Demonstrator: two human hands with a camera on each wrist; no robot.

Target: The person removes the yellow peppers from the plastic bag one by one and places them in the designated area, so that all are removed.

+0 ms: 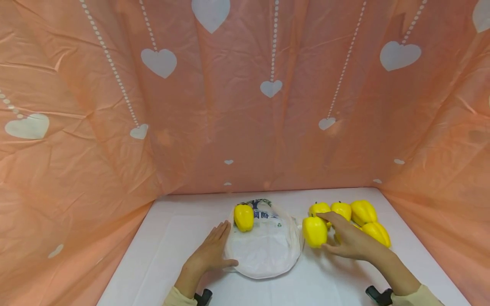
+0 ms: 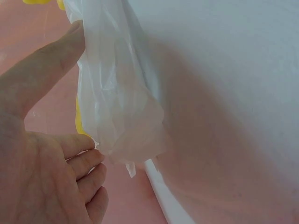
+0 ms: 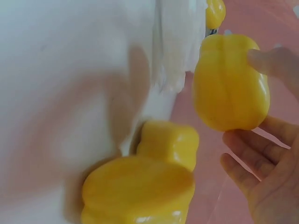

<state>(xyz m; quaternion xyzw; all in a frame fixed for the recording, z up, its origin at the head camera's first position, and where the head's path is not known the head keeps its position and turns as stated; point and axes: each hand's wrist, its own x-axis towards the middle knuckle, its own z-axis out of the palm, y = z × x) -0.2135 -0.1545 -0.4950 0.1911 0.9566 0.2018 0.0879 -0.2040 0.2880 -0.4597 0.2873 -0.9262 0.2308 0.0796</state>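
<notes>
A white plastic bag [image 1: 264, 255] with dark printing lies spread in the middle of the table. One yellow bell pepper [image 1: 243, 218] sits at its upper left; whether it is inside or on top I cannot tell. My left hand [image 1: 211, 250] rests against the bag's left edge, fingers extended, and its thumb [image 2: 56, 56] touches the plastic in the left wrist view. Just right of the bag, my right hand [image 1: 350, 238] holds another yellow bell pepper [image 1: 314, 232] between thumb and fingers. The right wrist view shows this held pepper [image 3: 231, 84] raised off the table.
Several more yellow bell peppers [image 1: 363, 212] are grouped on the right of the white table [image 1: 153, 250], behind and beside my right hand. An orange curtain [image 1: 245, 140] with white hearts surrounds the table at the back and sides.
</notes>
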